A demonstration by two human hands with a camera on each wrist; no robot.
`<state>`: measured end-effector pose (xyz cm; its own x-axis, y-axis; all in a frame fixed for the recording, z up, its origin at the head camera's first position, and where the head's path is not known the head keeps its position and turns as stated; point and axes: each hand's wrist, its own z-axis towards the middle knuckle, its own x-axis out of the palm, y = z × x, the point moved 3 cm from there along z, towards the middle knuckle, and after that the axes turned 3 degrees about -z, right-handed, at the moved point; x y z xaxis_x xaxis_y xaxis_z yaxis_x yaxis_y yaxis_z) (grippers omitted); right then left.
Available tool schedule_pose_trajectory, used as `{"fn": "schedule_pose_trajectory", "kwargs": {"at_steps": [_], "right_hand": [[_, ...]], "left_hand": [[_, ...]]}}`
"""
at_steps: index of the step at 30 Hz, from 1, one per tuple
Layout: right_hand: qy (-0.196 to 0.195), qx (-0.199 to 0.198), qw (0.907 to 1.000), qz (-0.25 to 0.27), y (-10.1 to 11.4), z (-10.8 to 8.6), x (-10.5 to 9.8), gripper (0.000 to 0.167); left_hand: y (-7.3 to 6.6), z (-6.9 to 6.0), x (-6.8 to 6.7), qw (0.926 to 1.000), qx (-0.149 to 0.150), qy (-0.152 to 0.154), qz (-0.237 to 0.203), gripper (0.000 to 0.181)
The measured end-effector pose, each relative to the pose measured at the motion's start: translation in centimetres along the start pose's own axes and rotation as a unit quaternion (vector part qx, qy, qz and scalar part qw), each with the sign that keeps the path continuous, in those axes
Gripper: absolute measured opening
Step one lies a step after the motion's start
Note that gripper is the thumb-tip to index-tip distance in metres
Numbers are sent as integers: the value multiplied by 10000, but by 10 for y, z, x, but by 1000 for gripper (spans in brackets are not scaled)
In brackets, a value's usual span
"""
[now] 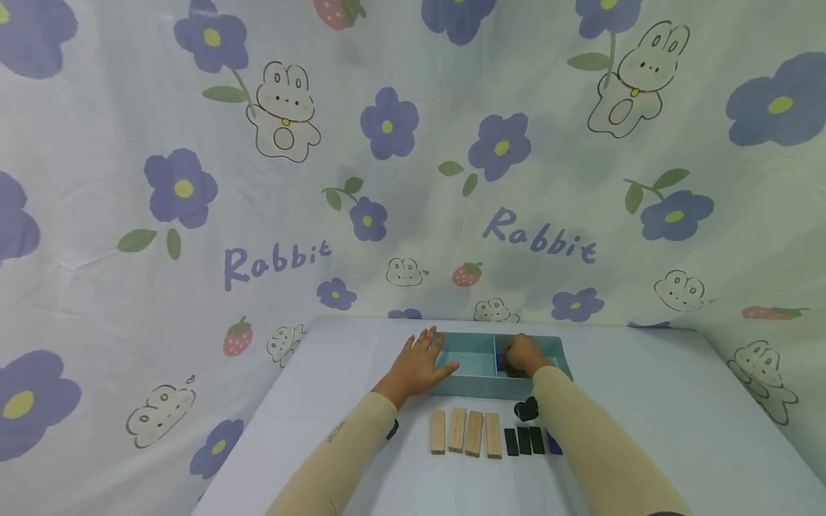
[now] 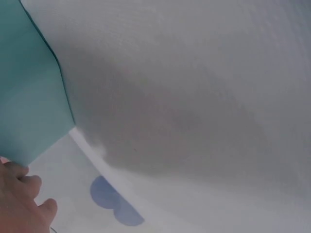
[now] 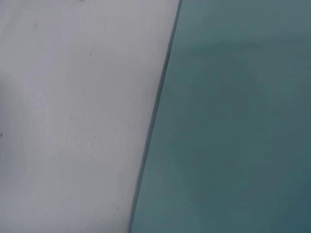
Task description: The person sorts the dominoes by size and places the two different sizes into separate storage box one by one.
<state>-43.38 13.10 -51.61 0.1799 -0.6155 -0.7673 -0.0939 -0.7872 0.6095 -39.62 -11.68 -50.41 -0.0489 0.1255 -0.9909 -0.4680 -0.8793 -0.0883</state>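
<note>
A light teal tray point(image 1: 471, 387), split by a divider into compartments, lies across the far part of the table. My left hand point(image 1: 418, 363) rests on its left end with the fingers spread; the left wrist view shows that hand point(image 2: 22, 199) beside the tray's corner point(image 2: 34, 97). My right hand point(image 1: 525, 352) reaches down into the right compartment with bent fingers. Just left of those fingers shows a small blue piece point(image 1: 500, 362); whether they grip it is hidden. Only the tray's side point(image 3: 233, 121) and white tabletop appear in the right wrist view, without the hand.
In front of the tray stand several wooden blocks point(image 1: 457, 430) in a row. Three black blocks point(image 1: 525, 441) follow to their right, then a blue block point(image 1: 554, 443) partly behind the right sleeve. A black strap piece point(image 1: 526, 409) sits at the right wrist. Printed cloth point(image 1: 439, 215) hangs behind.
</note>
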Motion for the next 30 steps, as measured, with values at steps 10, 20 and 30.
{"fn": "schedule_pose_trajectory", "kwargs": {"at_steps": [10, 20, 30], "right_hand": [[21, 32, 9998, 200, 0, 0, 1, 7], [167, -133, 9989, 407, -5, 2, -3, 6], [717, -215, 9872, 1409, -11, -9, -21, 36]], "left_hand": [[0, -1, -1, 10000, -28, 18, -81, 92], [1, 2, 1, 9997, -17, -80, 209, 95], [1, 4, 0, 9992, 62, -99, 390, 93]]}}
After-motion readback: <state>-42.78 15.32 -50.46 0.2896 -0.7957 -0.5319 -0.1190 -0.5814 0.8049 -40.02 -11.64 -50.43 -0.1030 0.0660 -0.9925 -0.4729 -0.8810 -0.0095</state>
